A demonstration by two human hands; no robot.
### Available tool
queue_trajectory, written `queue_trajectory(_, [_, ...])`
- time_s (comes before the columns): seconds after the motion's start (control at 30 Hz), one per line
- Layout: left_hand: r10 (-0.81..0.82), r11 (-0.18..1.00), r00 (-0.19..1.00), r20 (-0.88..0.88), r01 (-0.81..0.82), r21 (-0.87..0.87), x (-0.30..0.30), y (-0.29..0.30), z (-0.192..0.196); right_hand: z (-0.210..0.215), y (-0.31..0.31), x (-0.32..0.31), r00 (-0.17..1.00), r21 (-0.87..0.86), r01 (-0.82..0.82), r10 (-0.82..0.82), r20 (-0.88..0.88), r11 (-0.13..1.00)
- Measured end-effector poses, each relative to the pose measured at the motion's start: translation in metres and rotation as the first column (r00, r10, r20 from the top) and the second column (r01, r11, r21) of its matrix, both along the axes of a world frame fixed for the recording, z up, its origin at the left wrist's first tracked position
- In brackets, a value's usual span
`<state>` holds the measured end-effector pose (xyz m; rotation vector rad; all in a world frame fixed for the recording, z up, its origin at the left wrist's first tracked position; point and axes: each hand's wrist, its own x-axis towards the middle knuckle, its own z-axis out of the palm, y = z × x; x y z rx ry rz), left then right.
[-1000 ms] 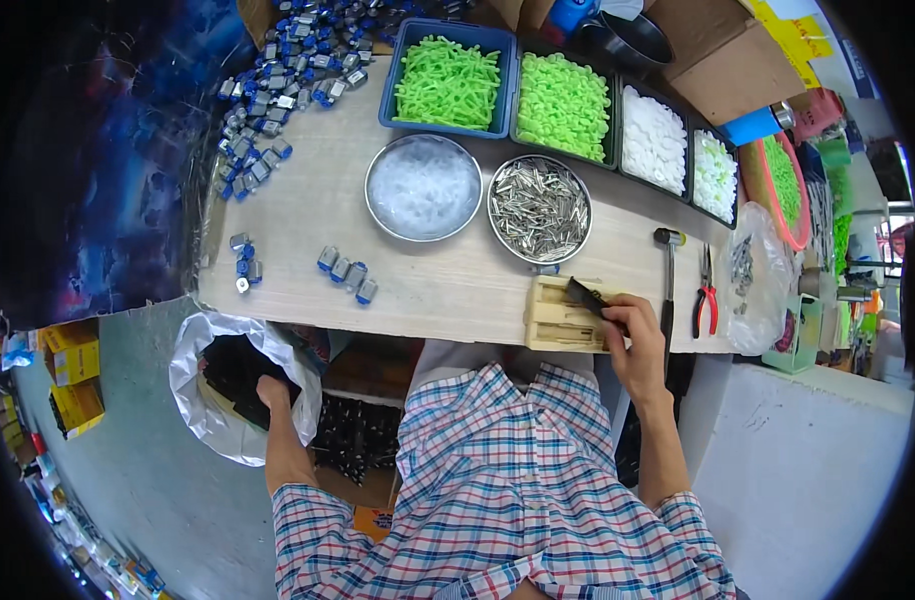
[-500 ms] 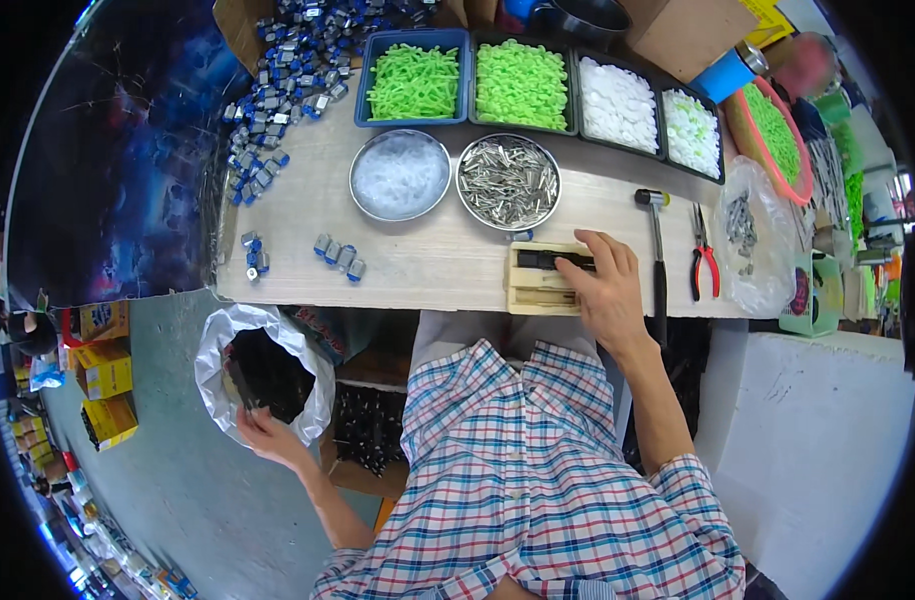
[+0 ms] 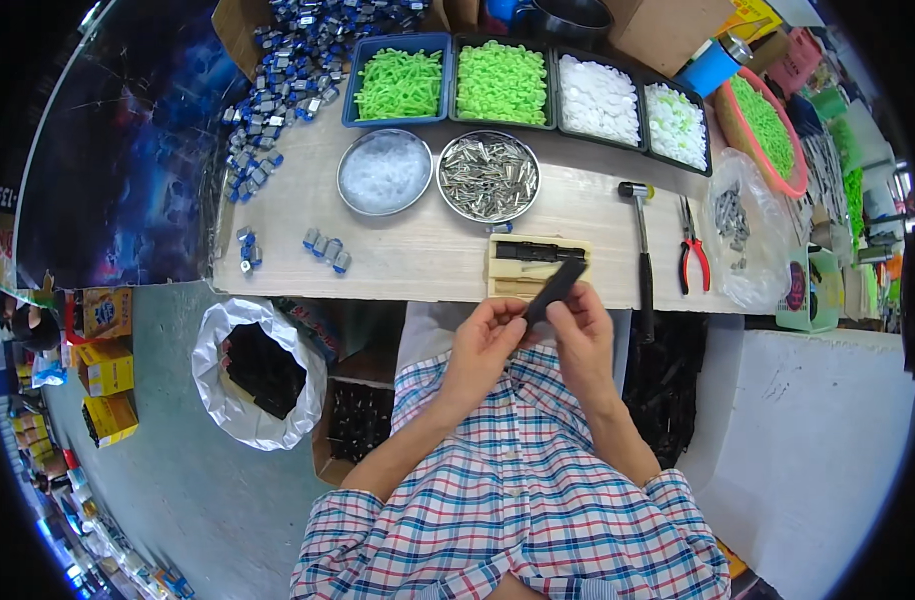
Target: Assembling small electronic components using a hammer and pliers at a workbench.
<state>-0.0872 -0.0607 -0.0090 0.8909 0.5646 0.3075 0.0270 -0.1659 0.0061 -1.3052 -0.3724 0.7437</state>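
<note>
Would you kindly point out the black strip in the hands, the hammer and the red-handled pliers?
black strip (image 3: 555,290), head view, middle of its length.
hammer (image 3: 643,250), head view, on the handle.
red-handled pliers (image 3: 695,262), head view, where the red handles begin.

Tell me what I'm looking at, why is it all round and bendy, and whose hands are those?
The picture comes from a wide camera worn on a person's head, looking down, so straight edges curve. The two arms in checked sleeves are that person's own. The left hand and right hand together hold a slim black piece just above the near edge of the wooden table. On the table sit a wooden block carrying another black piece, a bowl of metal pins, a bowl of clear bits, trays of green parts and white ones, a hammer and red pliers. A white bag sits on the floor.
</note>
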Motion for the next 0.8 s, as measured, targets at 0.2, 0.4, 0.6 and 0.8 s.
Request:
queue_trajectory(0.2, [0.541,0.154,0.840,-0.047,-0.044,0.987,-0.044,0.080,-0.020,0.001,0.000,0.031,0.427,-0.371,0.190,0.264,0.865,0.909])
queue_trajectory(0.4, [0.684,-0.126,0.719,-0.123,0.282,0.951,-0.070,0.151,-0.040,-0.008,0.013,0.029,0.151,-0.416,0.128,0.397,0.905,0.900])
queue_trajectory(0.6, [0.563,-0.048,0.823,-0.080,0.128,0.991,-0.063,0.129,-0.043,-0.011,0.009,0.029,0.033,-0.389,0.170,0.389,0.921,0.905])
queue_trajectory(0.8, [0.380,-0.011,0.925,0.012,-0.009,1.000,-0.046,0.105,-0.042,0.012,0.011,0.025,-0.050,-0.534,0.208,0.555,0.831,0.819])
